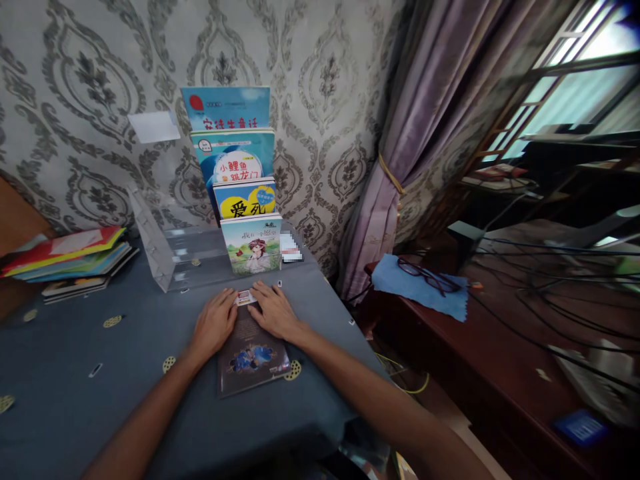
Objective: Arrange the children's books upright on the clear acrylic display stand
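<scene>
In the head view, the left hand [216, 321] and right hand [274, 312] lie over the far end of a dark book [253, 377], their fingers unclenched and extended, the thumbs turned inward. The book is flat beneath and between the fingers, its blue picture on the near side of them; a small pale label [244, 298] shows between the fingertips. Just beyond the fingertips, a clear stand [153, 243] holds upright picture books [253, 250] in tiers. Well left of the left fingers is a book stack [75, 257]; well right of the right fingers, glasses [427, 277] rest on a blue cloth [390, 287].
</scene>
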`<state>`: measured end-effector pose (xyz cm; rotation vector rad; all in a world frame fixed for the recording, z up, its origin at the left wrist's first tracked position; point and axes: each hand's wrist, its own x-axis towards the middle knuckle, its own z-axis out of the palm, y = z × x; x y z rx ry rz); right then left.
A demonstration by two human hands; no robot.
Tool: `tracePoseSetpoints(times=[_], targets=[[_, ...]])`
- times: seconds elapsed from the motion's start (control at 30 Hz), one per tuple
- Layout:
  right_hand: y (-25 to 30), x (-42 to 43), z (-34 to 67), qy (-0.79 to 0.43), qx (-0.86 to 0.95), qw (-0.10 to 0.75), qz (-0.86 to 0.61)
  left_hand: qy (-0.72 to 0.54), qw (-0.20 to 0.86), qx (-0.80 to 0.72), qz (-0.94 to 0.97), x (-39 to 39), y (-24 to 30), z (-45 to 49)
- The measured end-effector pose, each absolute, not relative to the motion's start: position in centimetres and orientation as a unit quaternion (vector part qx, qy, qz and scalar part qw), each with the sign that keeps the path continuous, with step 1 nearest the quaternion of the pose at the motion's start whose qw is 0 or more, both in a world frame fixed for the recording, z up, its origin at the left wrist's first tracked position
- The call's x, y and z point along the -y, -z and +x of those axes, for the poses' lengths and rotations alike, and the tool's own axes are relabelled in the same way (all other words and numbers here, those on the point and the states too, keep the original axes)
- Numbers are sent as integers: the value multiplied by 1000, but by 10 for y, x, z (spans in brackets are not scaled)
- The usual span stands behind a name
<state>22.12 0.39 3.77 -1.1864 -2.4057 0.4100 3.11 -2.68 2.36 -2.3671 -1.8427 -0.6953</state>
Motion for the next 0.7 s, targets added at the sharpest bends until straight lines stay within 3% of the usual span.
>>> tracePoseSetpoints(times=[0.7], targets=[[-45,-2,251,-154,852,241,-439,205,46,627,-750,31,-25,28]])
